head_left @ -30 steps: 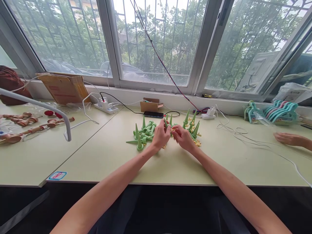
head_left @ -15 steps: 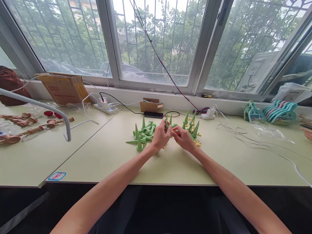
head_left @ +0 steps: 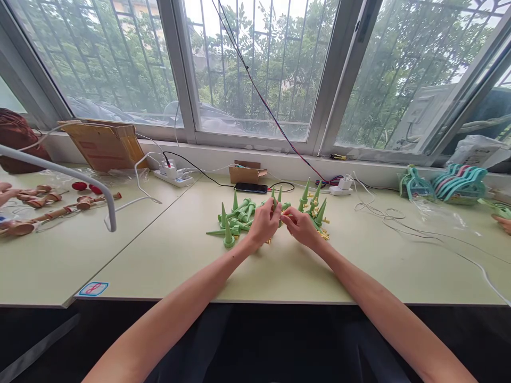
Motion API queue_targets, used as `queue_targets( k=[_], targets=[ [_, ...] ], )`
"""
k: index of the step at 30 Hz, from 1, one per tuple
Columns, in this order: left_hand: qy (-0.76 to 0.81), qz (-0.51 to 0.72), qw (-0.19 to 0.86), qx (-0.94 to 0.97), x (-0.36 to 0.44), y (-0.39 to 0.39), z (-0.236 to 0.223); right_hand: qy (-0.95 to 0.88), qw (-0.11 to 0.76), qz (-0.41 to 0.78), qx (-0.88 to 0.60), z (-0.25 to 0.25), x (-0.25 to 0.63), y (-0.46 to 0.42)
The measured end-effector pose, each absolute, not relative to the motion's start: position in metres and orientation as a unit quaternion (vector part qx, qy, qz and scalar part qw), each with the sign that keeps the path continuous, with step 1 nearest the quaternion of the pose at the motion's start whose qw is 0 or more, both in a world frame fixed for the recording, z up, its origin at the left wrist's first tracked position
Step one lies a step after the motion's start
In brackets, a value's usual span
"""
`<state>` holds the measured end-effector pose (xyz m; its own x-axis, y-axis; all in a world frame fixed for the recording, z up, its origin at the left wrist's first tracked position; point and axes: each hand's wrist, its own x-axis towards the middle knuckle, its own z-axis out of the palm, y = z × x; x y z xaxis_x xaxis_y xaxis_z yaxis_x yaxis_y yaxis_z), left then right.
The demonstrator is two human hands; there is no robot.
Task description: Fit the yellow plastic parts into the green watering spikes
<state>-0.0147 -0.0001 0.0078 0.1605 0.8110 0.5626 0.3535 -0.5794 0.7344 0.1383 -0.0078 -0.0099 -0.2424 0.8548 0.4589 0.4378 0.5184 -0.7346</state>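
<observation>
Over the middle of the table, my left hand [head_left: 264,219] is closed around a green plastic spike [head_left: 274,202], its tip showing above the fingers. My right hand [head_left: 300,225] is beside it with the fingers pinched together, close to the left fingertips. What the right fingers hold is too small and hidden to name. Left of my hands lies a heap of green cone-shaped spikes [head_left: 242,215], some standing upright. More green spikes with yellow pieces fitted [head_left: 320,214] stand to the right, near small loose yellow parts [head_left: 324,234].
Behind the spikes lie a black phone [head_left: 251,188] and a small cardboard box [head_left: 246,173]. Power strips [head_left: 175,178] and cables run along the window. Wooden toys [head_left: 51,199] are at left, turquoise hangers [head_left: 461,183] at right. Other people's hands show at both edges.
My hands stay almost in place, with slight finger movement. Another person's hand has appeared at the left edge, and a green item now shows by the hand at the right edge.
</observation>
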Motion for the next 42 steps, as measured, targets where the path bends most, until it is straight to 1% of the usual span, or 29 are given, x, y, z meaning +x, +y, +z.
queue_targets(
  k=[24, 33, 42],
  targets=[
    [0.392, 0.506, 0.204, 0.741, -0.0111, -0.0029, 0.0083, -0.758, 0.444, 0.171, -0.447, -0.0059, 0.1384, -0.0101],
    [0.419, 0.556, 0.224, 0.682, -0.0127, -0.0028, 0.0123, -0.745, 0.469, 0.184, -0.437, -0.0046, 0.1365, -0.0099],
    [0.411, 0.552, 0.216, 0.692, -0.0118, -0.0041, 0.0112, -0.745, 0.46, 0.181, -0.448, -0.0044, 0.1377, -0.0105]
  ],
)
